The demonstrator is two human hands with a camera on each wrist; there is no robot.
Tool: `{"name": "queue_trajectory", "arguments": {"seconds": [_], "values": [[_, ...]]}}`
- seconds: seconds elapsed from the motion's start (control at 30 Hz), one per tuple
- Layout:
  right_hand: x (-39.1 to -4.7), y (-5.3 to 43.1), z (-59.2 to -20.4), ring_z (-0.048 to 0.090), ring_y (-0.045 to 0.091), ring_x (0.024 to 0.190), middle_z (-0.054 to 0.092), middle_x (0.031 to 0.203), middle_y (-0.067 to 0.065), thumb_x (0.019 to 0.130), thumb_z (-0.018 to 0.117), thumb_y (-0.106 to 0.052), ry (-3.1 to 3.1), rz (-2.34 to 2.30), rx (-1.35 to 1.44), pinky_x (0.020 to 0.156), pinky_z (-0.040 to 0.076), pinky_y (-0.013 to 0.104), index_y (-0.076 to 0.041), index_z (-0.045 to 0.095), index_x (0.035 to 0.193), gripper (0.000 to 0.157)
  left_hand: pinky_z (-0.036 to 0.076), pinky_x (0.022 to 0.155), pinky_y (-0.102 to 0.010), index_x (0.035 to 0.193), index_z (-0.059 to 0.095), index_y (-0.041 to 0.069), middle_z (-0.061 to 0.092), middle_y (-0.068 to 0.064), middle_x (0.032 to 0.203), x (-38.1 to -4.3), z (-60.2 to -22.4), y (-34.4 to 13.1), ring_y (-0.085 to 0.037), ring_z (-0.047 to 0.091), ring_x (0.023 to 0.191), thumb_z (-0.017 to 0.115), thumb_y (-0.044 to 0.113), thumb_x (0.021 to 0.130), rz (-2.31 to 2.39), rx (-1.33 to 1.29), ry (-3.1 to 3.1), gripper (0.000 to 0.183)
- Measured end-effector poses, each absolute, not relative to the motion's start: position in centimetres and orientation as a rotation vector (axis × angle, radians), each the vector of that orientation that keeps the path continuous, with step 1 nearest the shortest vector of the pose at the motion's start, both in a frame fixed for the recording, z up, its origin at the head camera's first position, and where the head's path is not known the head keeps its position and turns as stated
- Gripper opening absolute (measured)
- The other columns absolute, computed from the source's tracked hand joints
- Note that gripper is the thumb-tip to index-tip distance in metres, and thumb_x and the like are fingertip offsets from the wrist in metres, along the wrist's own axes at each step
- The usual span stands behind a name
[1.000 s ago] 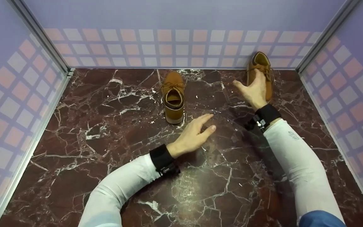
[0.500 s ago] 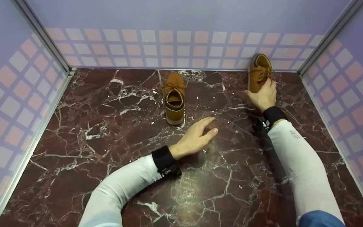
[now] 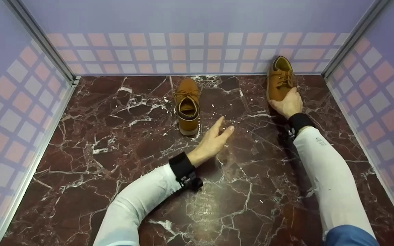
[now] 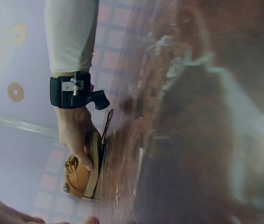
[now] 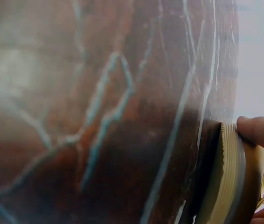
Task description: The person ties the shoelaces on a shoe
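Plainly, the right hand (image 3: 288,102) gripped the toe of a dark-collared tan lace-up shoe (image 3: 279,82) at the back right of the dark-red marbled worktop (image 3: 132,150); the left hand (image 3: 212,141), fingers extended, held nothing near the matching tan shoe (image 3: 187,95). The gripped one looked light, stiff-soled, softer above, best pinched across its toe.

One tan laced shoe (image 3: 187,118) stands toe forward — its mate (image 3: 279,81), gripped, heel forward.
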State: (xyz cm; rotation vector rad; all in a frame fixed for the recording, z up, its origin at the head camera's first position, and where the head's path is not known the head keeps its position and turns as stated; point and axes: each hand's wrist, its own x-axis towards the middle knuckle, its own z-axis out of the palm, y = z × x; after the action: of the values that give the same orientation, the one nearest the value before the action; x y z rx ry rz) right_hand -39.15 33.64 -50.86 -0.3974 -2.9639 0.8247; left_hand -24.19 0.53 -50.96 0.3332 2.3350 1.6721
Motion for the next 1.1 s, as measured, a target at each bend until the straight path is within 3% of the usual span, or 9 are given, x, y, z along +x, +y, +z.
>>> {"name": "queue_trajectory", "arguments": {"seconds": [0.23,0.57,0.8,0.9,1.03,1.1], "values": [[-38.2,32.9,-50.7,0.049,0.062,0.151,0.050,0.160,0.046,0.095,0.080,-0.048,-2.989,0.767,-0.373,0.129,0.043,0.069,0.016,0.024,0.168,0.112,0.037,0.140,-0.047,0.176,0.024,-0.003,0.039,-0.026,0.180,-25.6,-51.7,1.9,-0.041,0.043,0.167,0.052,0.052,0.117,1.836,0.239,2.228,0.086],[-36.4,31.1,-51.0,0.052,0.063,0.149,0.050,0.162,0.044,0.095,0.082,-0.049,-2.994,0.756,-0.301,0.127,0.045,0.070,0.013,0.024,0.171,0.114,0.047,0.133,-0.040,0.177,0.026,0.001,0.056,-0.017,0.171,-27.2,-54.6,2.7,-0.030,0.057,0.157,0.053,0.055,0.115,1.809,0.234,2.268,0.086],[-34.4,29.6,-51.2,0.061,0.064,0.138,0.060,0.152,0.043,0.092,0.086,-0.043,-2.970,0.777,-0.122,0.117,0.051,0.074,0.012,0.037,0.164,0.103,0.036,0.140,-0.048,0.176,0.023,-0.005,0.045,-0.026,0.177,-25.1,-50.7,2.6,-0.040,0.047,0.165,0.049,0.048,0.118,1.807,0.209,2.232,0.083],[-33.5,28.8,-51.3,0.065,0.061,0.132,0.064,0.146,0.041,0.092,0.088,-0.041,-2.974,0.795,-0.029,0.113,0.054,0.073,0.011,0.041,0.160,0.098,0.035,0.141,-0.047,0.176,0.024,-0.004,0.046,-0.026,0.176,-25.5,-51.3,2.7,-0.040,0.046,0.165,0.049,0.048,0.118,1.811,0.192,2.243,0.082],[-32.2,27.2,-51.1,0.066,0.058,0.132,0.064,0.148,0.039,0.091,0.089,-0.040,-3.013,0.809,0.078,0.114,0.055,0.071,0.010,0.039,0.163,0.101,0.035,0.141,-0.047,0.176,0.023,-0.005,0.046,-0.027,0.176,-25.6,-51.3,2.8,-0.040,0.047,0.165,0.049,0.048,0.118,1.822,0.153,2.245,0.082],[-31.5,26.3,-51.0,0.066,0.058,0.134,0.063,0.150,0.039,0.091,0.091,-0.040,-3.029,0.814,0.121,0.116,0.055,0.070,0.010,0.036,0.166,0.106,0.031,0.142,-0.049,0.176,0.022,-0.006,0.039,-0.028,0.179,-25.2,-50.4,2.8,-0.041,0.042,0.167,0.049,0.047,0.118,1.820,0.125,2.237,0.082]]}}
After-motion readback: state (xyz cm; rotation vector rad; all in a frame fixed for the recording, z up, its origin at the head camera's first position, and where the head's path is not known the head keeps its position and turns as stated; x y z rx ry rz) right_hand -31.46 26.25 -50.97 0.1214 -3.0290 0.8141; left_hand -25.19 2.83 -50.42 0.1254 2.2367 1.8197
